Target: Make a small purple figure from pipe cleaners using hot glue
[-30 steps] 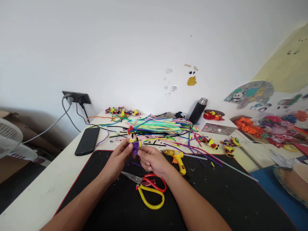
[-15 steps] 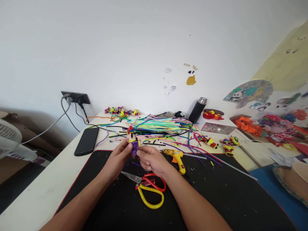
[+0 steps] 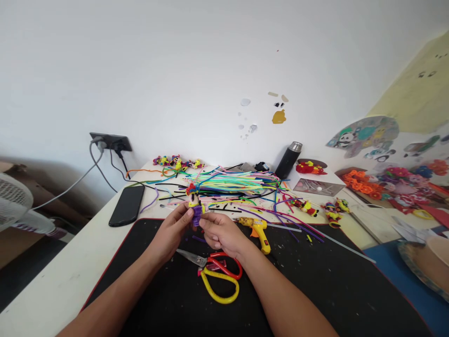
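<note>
A small pipe-cleaner figure (image 3: 196,210) with a red and blue top, a yellow middle and a purple lower part is held upright between both hands. My left hand (image 3: 176,227) pinches it from the left, thumb on the purple part. From the right, my right hand (image 3: 219,231) grips the purple part with thumb and fingers. Below the hands, scissors (image 3: 220,281) with one red and one yellow handle lie on the black mat (image 3: 315,290). A yellow glue gun (image 3: 258,233) rests just right of my right hand.
Behind the hands spreads a pile of coloured pipe cleaners (image 3: 235,181). A phone (image 3: 126,206) lies at the left, a black flask (image 3: 288,160) stands at the back, and finished figures (image 3: 331,213) lie at the right. A fan (image 3: 16,201) is at far left.
</note>
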`<state>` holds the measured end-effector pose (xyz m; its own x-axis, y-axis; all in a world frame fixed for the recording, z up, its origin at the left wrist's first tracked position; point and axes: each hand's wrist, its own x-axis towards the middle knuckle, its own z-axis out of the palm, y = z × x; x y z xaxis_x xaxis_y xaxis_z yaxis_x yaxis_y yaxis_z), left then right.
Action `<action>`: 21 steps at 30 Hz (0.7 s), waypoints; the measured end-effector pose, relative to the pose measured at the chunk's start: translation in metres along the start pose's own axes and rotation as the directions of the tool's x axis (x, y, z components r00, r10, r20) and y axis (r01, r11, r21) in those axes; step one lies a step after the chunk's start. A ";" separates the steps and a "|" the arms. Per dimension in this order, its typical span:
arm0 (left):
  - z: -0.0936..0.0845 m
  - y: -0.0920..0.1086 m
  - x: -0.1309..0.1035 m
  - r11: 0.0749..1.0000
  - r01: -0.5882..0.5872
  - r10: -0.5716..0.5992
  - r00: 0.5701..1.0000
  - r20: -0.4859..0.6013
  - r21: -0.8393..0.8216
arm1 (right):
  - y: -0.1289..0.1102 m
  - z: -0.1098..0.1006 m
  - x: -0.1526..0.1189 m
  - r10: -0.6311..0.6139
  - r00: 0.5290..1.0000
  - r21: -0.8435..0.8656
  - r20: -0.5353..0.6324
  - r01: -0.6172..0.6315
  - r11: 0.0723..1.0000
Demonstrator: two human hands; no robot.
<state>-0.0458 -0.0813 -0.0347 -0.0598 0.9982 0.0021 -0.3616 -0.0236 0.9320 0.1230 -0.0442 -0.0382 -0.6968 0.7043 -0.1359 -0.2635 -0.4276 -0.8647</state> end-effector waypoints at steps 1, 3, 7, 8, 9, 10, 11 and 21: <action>-0.001 0.000 0.000 1.000 0.001 -0.001 1.000 0.001 -0.005 | 0.000 0.000 0.000 0.000 1.000 0.000 0.001 0.000 1.000; -0.001 -0.001 0.000 1.000 0.005 -0.005 1.000 0.001 -0.014 | 0.001 -0.001 0.000 -0.002 1.000 -0.001 0.001 0.002 1.000; 0.000 0.000 0.000 1.000 0.005 -0.005 1.000 0.002 -0.011 | 0.003 -0.002 0.002 -0.006 1.000 -0.007 -0.002 0.006 1.000; 0.001 0.001 0.000 1.000 0.002 -0.002 1.000 0.003 -0.006 | 0.003 -0.002 0.002 -0.008 1.000 -0.005 -0.004 0.008 1.000; 0.001 0.001 0.001 1.000 0.000 0.000 1.000 0.003 -0.001 | 0.003 -0.002 0.002 -0.009 1.000 -0.003 -0.005 0.009 1.000; 0.001 0.002 0.001 1.000 -0.001 0.001 1.000 0.005 0.002 | 0.003 -0.002 0.002 -0.011 1.000 -0.003 -0.006 0.011 1.000; 0.001 0.002 0.001 1.000 -0.001 0.001 1.000 0.006 0.004 | 0.003 -0.002 0.002 -0.010 1.000 -0.005 -0.007 0.010 1.000; 0.001 0.002 0.001 1.000 0.007 -0.007 1.000 0.002 -0.002 | 0.003 -0.002 0.002 -0.017 1.000 -0.013 0.005 0.017 1.000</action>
<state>-0.0456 -0.0805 -0.0325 -0.0549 0.9985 -0.0037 -0.3639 -0.0166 0.9313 0.1225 -0.0430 -0.0424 -0.6956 0.7085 -0.1189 -0.2667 -0.4083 -0.8730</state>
